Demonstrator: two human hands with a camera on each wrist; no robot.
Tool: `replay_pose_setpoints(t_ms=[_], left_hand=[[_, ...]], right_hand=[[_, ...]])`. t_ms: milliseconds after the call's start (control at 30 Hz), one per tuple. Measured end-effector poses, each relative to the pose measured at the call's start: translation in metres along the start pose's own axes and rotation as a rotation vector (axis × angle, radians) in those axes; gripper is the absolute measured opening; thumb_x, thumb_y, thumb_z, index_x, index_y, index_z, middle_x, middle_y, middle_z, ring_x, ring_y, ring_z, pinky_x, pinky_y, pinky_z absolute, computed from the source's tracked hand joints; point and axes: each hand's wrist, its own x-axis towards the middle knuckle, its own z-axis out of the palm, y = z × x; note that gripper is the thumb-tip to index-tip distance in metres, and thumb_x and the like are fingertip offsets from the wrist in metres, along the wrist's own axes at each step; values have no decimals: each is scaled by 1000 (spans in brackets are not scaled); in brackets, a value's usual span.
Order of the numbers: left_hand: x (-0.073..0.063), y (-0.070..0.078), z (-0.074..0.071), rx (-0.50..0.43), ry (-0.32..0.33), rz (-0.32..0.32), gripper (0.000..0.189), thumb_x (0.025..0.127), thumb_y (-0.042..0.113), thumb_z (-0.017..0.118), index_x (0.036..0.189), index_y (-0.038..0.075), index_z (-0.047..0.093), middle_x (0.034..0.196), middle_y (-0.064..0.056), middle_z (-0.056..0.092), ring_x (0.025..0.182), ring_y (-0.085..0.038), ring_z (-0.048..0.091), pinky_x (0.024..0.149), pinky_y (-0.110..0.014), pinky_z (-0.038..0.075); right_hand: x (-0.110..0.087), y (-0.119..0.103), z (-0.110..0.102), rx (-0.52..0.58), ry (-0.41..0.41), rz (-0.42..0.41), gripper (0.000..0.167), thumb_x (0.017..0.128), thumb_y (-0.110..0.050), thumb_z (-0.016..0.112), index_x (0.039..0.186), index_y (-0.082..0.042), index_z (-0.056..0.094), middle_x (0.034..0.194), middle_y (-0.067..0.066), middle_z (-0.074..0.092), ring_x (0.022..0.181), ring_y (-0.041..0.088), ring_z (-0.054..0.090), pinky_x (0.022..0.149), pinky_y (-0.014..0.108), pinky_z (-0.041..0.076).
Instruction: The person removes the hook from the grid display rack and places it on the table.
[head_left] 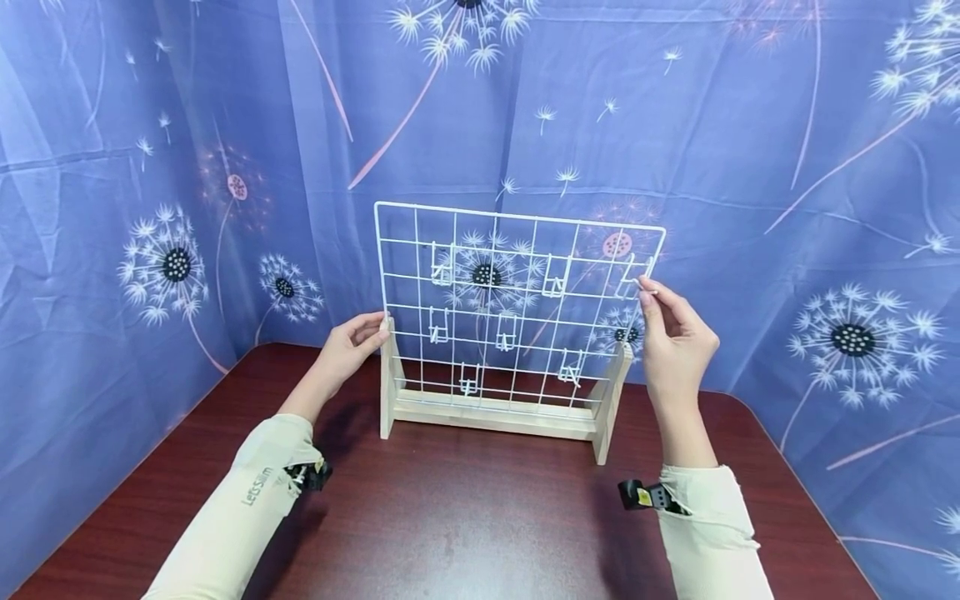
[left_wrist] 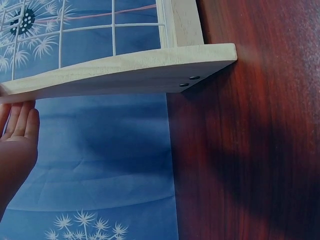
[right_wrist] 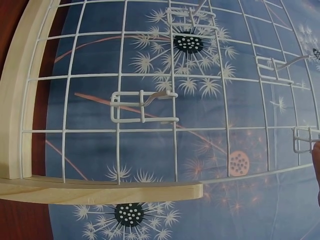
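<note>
A white wire grid panel (head_left: 517, 218) stands upright in a wooden stand (head_left: 495, 421), with several white wire hooks hung on it. At the grid's right edge, my right hand (head_left: 678, 342) pinches a wire hook (head_left: 626, 287) between thumb and fingers; the right wrist view shows this hook (right_wrist: 303, 140) and just a fingertip at the edge. My left hand (head_left: 352, 343) holds the top of the stand's left upright, beside the grid's edge. In the left wrist view, its fingers (left_wrist: 22, 120) meet the upright's outer side, and their grip is partly cut off.
The stand rests on a dark red-brown table (head_left: 480, 508). Blue cloth (head_left: 337, 208) with dandelion prints hangs behind and at both sides. Other hooks, such as one upper-left hook (head_left: 442, 271) and one lower-right hook (head_left: 571, 371), project from the grid.
</note>
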Motion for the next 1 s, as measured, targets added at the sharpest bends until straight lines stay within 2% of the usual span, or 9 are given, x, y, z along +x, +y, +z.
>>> replay_pose_setpoints(t_ms=[233, 500, 767, 1000], left_hand=[[1, -1, -1, 6, 2, 10, 47, 96, 14, 60, 138, -4, 47, 132, -27, 53, 107, -2, 55, 90, -13, 44], [1, -3, 0, 7, 7, 20, 46, 97, 12, 59, 137, -6, 46, 131, -28, 53, 104, 0, 55, 90, -13, 45], [0, -2, 0, 6, 7, 17, 46, 97, 13, 59, 138, -4, 47, 132, -28, 53, 105, -1, 55, 88, -12, 44], [0, -3, 0, -6, 9, 17, 46, 97, 13, 59, 138, -4, 47, 131, -27, 54, 108, -5, 55, 89, -12, 44]], right_hand=[[-4, 19, -5, -23, -7, 8, 17, 87, 7, 65, 103, 8, 71, 102, 23, 69, 89, 9, 68, 72, 14, 50], [-15, 23, -13, -78, 5, 31, 18, 87, 6, 66, 103, 5, 73, 98, 21, 71, 79, 3, 65, 63, 12, 45], [-24, 23, -19, -80, -13, 50, 18, 87, 7, 65, 104, 6, 72, 99, 20, 71, 82, 3, 65, 69, 12, 49], [-31, 20, -22, -84, -34, 19, 18, 86, 11, 65, 102, 10, 71, 101, 23, 69, 90, 6, 67, 77, 14, 51]])
